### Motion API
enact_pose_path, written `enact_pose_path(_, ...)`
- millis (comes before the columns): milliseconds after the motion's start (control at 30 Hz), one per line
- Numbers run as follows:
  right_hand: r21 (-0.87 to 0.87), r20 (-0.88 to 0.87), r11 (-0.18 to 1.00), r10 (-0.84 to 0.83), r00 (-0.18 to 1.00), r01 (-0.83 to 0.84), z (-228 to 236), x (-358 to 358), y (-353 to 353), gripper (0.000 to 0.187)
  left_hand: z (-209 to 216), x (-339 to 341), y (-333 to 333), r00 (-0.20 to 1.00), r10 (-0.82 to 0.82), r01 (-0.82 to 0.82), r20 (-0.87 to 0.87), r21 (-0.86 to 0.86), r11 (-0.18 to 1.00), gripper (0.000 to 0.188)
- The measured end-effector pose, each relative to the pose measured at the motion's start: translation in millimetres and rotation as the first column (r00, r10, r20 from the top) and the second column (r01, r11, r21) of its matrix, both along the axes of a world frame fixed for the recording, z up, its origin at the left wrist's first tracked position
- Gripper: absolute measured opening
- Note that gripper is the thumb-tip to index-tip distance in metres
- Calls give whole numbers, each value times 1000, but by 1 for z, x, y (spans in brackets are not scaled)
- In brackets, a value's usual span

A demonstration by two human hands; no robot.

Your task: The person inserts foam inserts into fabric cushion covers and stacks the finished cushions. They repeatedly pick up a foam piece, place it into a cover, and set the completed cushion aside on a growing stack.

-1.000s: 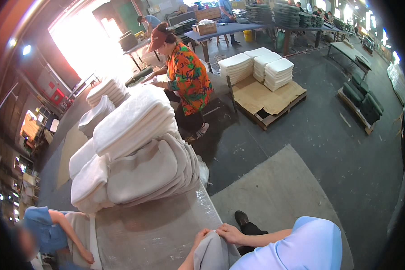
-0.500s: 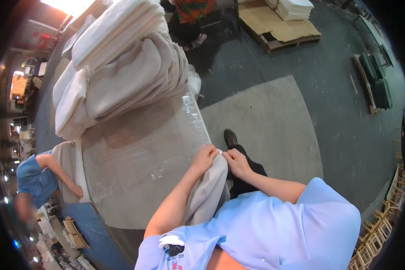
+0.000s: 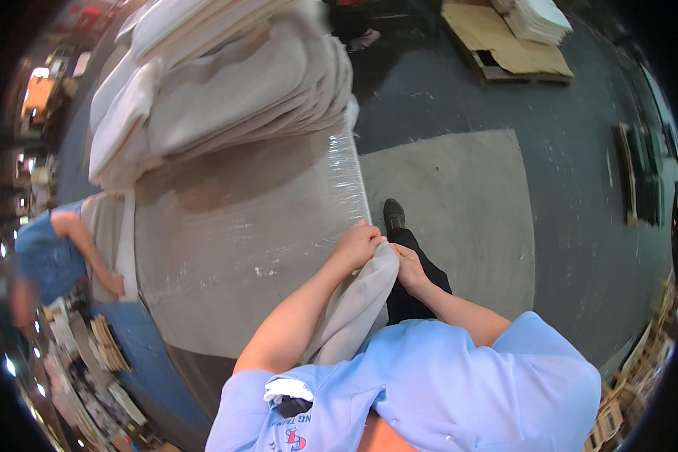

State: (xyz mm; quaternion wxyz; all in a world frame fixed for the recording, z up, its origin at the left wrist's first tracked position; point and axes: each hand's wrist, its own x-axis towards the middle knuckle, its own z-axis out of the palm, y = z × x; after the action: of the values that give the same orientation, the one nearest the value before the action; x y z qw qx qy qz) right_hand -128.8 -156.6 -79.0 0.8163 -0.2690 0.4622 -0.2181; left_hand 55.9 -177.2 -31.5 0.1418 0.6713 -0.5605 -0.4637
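Note:
A long grey piece of thick soft fabric hangs between my arms, its upper end level with the table's near right corner. My left hand is closed on the left side of that end, the fingers pinching its edge. Across from it, my right hand grips the right side of the same end, fingers curled and partly hidden behind the cloth. The lower part of the fabric runs down against my blue shirt. Beside my left hand is the table, topped with clear plastic film.
Grey fabric pieces are piled at the table's far end, with white padded pieces beside them. At the left, a co-worker in blue handles grey fabric. A cardboard-topped pallet stands far right. A grey mat lies on the floor.
My view has shifted, so the table and stack sit differently in it. The fabric's upper end has turned a little, and my right hand has slid slightly down its side.

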Motion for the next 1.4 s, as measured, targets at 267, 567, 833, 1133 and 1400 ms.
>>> enact_pose_path(267,46,54,986,157,986,-159,-4,-12,-9,30,14,23,30,938,250,-194,-242,233,953,32)
enact_pose_path(567,75,115,978,185,976,-195,1,-20,-15,24,48,42,169,754,561,-406,-342,429,807,39)
enact_pose_path(833,238,108,961,120,987,-143,-17,-23,-16,35,27,23,172,719,689,-680,-91,109,725,29)
enact_pose_path(1133,88,63,960,261,963,-266,-23,-41,-24,43,38,40,286,722,681,-597,-119,390,701,35)
enact_pose_path(1400,-619,-566,428,340,751,-659,114,-7,-76,39,33,27,335,522,853,-835,-29,185,517,45)
